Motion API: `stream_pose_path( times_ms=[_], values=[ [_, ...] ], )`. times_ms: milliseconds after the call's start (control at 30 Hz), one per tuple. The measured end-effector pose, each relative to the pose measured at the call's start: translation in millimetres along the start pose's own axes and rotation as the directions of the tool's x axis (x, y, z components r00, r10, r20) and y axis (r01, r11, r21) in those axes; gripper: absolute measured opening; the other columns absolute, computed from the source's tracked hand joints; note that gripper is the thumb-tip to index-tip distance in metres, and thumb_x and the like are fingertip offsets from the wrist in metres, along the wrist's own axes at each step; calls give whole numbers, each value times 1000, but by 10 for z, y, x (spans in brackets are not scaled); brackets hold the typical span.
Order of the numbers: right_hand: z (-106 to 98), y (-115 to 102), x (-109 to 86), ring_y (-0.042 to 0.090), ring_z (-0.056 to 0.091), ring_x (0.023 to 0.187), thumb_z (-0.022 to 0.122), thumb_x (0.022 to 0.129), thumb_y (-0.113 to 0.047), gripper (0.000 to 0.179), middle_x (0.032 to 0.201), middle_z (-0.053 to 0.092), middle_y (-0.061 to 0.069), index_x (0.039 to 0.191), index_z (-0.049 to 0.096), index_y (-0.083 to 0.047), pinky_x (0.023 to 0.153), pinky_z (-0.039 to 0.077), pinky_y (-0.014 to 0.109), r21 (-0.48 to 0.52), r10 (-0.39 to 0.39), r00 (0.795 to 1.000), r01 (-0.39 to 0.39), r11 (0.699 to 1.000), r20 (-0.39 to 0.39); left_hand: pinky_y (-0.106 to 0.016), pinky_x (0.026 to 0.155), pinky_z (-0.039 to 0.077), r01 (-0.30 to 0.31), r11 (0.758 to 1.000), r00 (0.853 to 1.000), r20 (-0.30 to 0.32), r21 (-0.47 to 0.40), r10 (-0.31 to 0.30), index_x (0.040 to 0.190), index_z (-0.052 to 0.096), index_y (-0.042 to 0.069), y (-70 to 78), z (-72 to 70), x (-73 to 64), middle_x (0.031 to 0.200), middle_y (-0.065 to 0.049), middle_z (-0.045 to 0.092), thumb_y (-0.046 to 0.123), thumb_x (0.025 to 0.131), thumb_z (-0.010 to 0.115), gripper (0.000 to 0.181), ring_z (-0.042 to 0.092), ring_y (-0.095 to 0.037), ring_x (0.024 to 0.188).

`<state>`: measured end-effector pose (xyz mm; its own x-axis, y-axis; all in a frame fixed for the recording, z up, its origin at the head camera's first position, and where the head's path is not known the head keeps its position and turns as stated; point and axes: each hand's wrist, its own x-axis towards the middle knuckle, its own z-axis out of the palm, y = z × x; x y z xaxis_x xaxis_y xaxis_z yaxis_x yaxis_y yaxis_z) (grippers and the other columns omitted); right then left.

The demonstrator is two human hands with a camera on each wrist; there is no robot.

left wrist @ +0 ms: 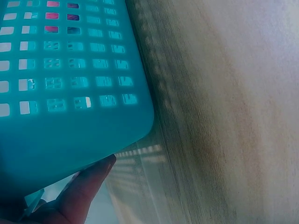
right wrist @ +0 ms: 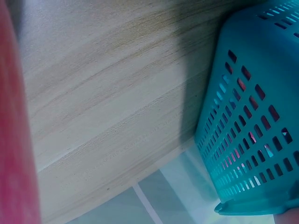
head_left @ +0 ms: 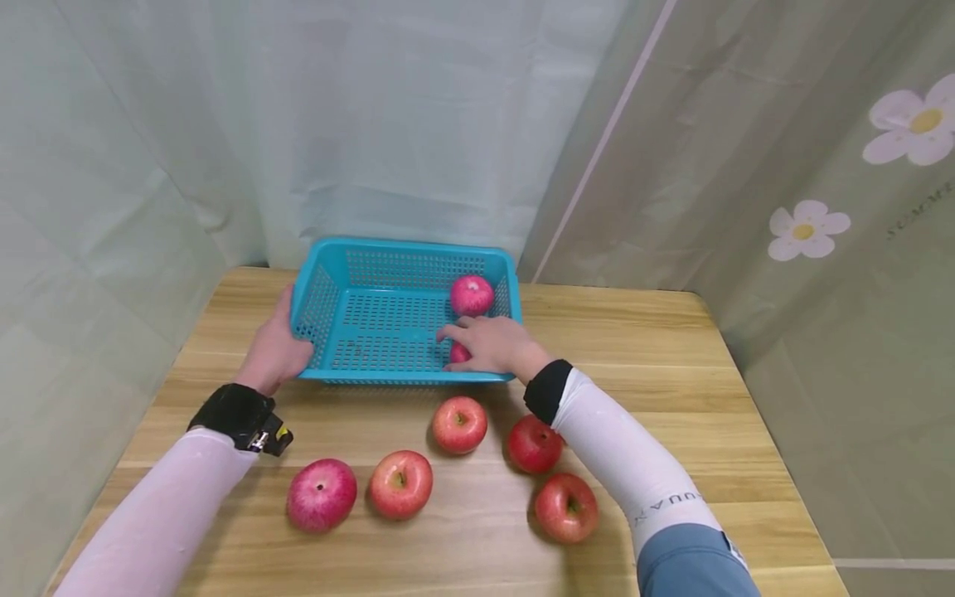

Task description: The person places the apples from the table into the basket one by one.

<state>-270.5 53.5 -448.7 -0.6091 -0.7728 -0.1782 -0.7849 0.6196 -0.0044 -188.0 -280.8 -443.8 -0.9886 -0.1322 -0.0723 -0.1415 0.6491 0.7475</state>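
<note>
My left hand (head_left: 278,350) grips the left side of a blue plastic basket (head_left: 403,377), its thumb at the near corner. In the left wrist view, a finger (left wrist: 86,186) lies along the basket's rim. Inside the basket's right end, my right hand (head_left: 496,344) reaches over the near rim with fingers and thumb around an apple (head_left: 458,353), which the hand partly covers. Just behind it in the basket sits a pink apple (head_left: 472,295). The right wrist view has the perforated basket wall (right wrist: 252,121) at its right, with hints of pink through the holes.
In front of the basket several apples lie on the wooden table (head_left: 634,332): a dark pink one (head_left: 322,495) at left, lighter red ones (head_left: 400,485) (head_left: 459,424) in the middle, and two red apples (head_left: 535,444) (head_left: 565,507) by the right forearm. A curtain (head_left: 418,124) hangs behind.
</note>
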Motion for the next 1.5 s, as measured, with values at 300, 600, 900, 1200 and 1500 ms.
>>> stream_pose_path(
  times_ms=[300,600,900,1200,1500],
  values=[
    [-5,-5,-5,15,51,107,52,86,-69,68,131,53,0,144,44,-34,84,52,37,17,2,1000,-2,1000,-1,-60,85,44,-1,1000,1000,3,-14,1,159,-14,17,-2,-1,-3,150,-38,24,-14,75,47,108,40,-49,114],
    [-22,6,-16,19,48,118,43,89,-72,69,141,48,1,147,40,-35,89,51,39,49,-20,999,22,999,-32,-57,83,44,-13,1000,1000,-5,-19,13,160,-10,19,-38,4,16,149,-36,29,-15,73,48,109,41,-48,112],
    [-61,24,-41,18,43,125,44,91,-68,66,143,46,1,148,40,-34,97,48,41,107,-51,995,61,992,-86,-56,83,43,-22,1000,1000,-7,-18,21,160,-10,18,-59,2,33,148,-37,29,-15,73,48,110,41,-48,111],
    [-142,51,-88,17,42,128,53,95,-56,59,142,47,-1,147,42,-30,102,45,41,253,-31,982,78,964,-185,-55,79,46,-8,1000,1000,9,-14,8,159,-13,18,-77,-48,72,149,-38,26,-14,75,47,108,42,-49,110],
    [-274,132,-332,12,35,131,58,95,-48,56,144,44,-4,146,45,-26,104,43,38,363,0,973,86,928,-231,-49,74,46,-16,1000,1000,6,10,16,159,-12,15,-71,-106,95,148,-38,26,-13,75,47,107,43,-48,107]
  ],
)
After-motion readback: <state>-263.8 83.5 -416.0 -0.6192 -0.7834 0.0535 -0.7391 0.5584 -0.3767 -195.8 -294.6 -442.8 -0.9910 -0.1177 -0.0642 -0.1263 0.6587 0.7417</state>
